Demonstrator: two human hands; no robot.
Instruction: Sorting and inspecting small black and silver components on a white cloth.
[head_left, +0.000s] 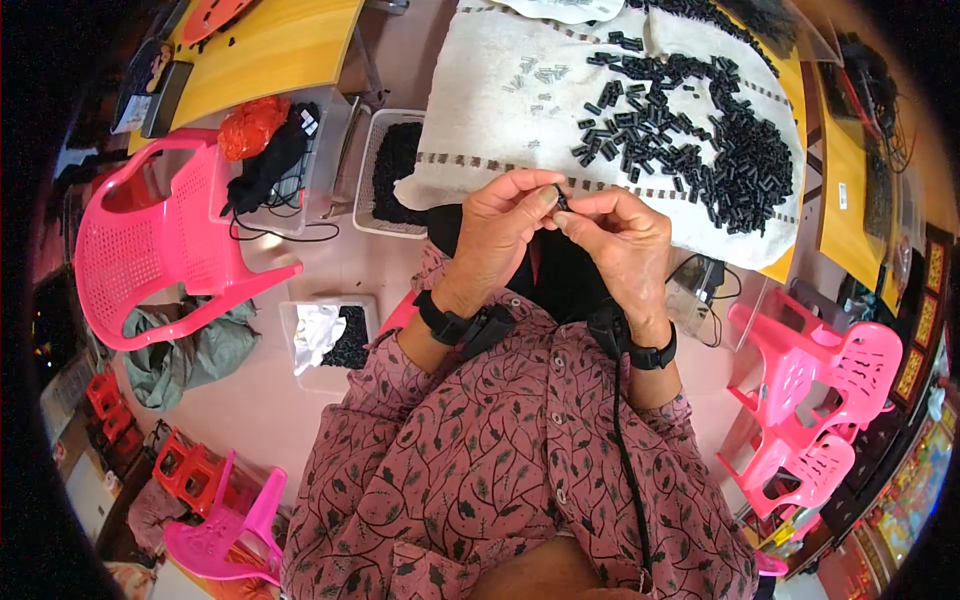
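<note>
Between the fingertips of both hands sits a small black plastic piece point(562, 199), mostly covered by the fingers. My left hand point(503, 215) pinches it from one side with thumb and forefinger. From the other side my right hand point(622, 232) grips it the same way. Both hands are just over the near edge of a table spread with a white cloth point(480, 110). On the cloth, to the right, lies a big heap of similar black pieces point(740, 170). Several small clear pieces point(540, 72) are scattered left of that heap.
A white basket of black pieces point(395, 175) stands left of the table, and a clear tub point(300, 375) with black bits is on the floor. Pink plastic chairs stand at left point(165, 230) and right point(800, 380). A yellow table point(270, 50) is at the far left.
</note>
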